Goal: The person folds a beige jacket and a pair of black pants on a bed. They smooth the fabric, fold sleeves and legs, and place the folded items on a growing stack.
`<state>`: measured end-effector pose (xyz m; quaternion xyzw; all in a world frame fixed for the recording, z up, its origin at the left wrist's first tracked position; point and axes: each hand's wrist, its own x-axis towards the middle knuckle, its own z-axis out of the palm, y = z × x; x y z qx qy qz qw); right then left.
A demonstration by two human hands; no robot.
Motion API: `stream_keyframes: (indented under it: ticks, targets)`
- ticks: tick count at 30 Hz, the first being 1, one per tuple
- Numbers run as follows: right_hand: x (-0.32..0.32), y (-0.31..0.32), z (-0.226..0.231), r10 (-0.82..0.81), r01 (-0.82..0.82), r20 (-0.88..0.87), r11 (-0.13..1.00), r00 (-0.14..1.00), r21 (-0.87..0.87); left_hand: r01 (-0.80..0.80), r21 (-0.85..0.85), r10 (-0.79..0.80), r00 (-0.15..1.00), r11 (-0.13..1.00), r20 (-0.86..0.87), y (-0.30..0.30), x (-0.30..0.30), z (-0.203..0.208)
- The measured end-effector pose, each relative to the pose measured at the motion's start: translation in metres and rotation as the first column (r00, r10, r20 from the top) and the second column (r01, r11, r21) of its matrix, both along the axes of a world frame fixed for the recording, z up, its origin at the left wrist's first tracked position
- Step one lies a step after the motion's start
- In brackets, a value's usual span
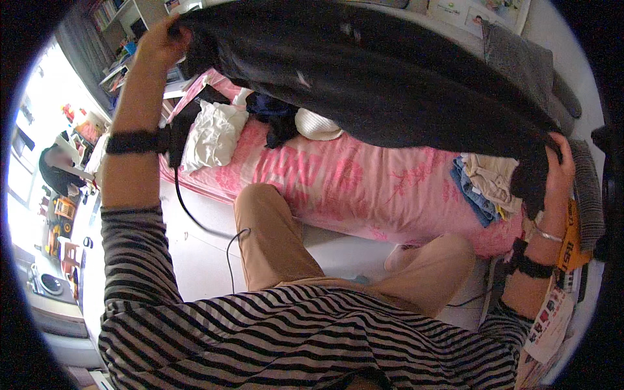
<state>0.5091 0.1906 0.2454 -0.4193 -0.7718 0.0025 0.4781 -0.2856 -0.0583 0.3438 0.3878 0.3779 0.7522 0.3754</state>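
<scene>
A long black garment (390, 84) with a few small light marks is stretched wide in the air above the bed; its exact kind I cannot make out. My left hand (164, 42) grips its upper left end, fingers closed around the cloth. At the other end, lower and to the right, my right hand (561, 166) is closed on the garment's edge, where part of it hangs down. Below lie a crumpled white cloth (214, 133), dark navy clothing (273, 114) and a white ribbed item (317, 125). Folded beige clothing (491, 174) rests on blue denim (471, 192), near my right hand.
The bed (364, 179) has a pink floral sheet and stands just beyond my knees. A black cable (195, 218) hangs from my left wrist band. Grey cushions (520, 65) lie at the far right, a yellow item (571, 237) beside my right forearm. Shelves (120, 29) stand far left.
</scene>
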Motion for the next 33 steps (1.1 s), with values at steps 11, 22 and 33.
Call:
stream_keyframes:
  ticks: [11, 22, 33]
  targets:
    - [-0.062, 0.032, -0.045, -0.002, 0.040, 0.145, 0.965, 0.989, -0.259, -0.300, -0.357, 0.391, 0.895, 0.885, 0.216, 0.024, 0.077, -0.157]
    - [-0.103, 0.032, -0.085, 0.165, -0.160, 0.050, 0.983, 0.985, -0.089, -0.329, -0.144, 0.354, 0.912, 0.933, 0.208, -0.012, 0.019, -0.293]
    - [-0.142, -0.018, -0.251, 0.301, -0.019, 0.532, 0.882, 0.791, -0.471, -0.387, -0.703, 0.521, 0.853, 0.596, -0.027, -0.088, 0.059, -0.443]
